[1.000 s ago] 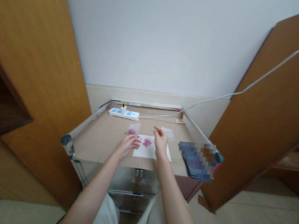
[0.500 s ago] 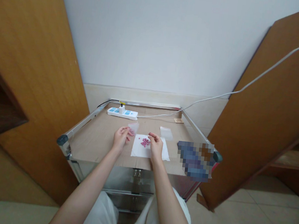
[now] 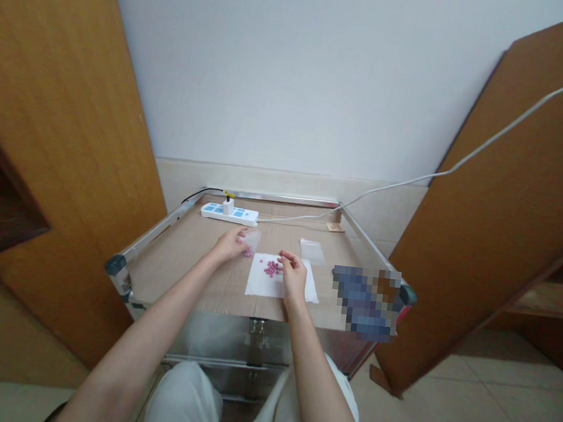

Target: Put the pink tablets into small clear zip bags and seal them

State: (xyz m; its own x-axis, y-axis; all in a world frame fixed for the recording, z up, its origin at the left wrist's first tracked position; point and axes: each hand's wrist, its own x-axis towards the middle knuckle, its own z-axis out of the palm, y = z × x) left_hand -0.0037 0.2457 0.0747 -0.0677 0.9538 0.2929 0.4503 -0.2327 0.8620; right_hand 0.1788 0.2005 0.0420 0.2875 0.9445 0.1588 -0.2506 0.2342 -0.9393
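My left hand (image 3: 230,244) is at the left edge of a small clear plastic bag (image 3: 252,238), its fingertips closed on the bag's side. Several pink beads (image 3: 248,252) show at the bag's lower end. To the right lies a white sheet of paper (image 3: 258,288), bearing a loose cluster of small pink beads (image 3: 272,269). My right hand (image 3: 293,276) hovers over the paper's right half, its thumb and fingers curled together just beside the cluster. Whatever is between those fingertips is too small to make out.
Another clear plastic bag (image 3: 312,251) lies behind the paper. A white power strip (image 3: 229,214) with a plug sits at the back left, its cable running right. A blurred dark item (image 3: 362,303) is at the right. Metal rails (image 3: 159,228) edge the cardboard-covered cart top.
My left hand has moved slightly up and forward, from beside the bag's lower end to its upper left side. My right hand has stayed almost in place over the paper.
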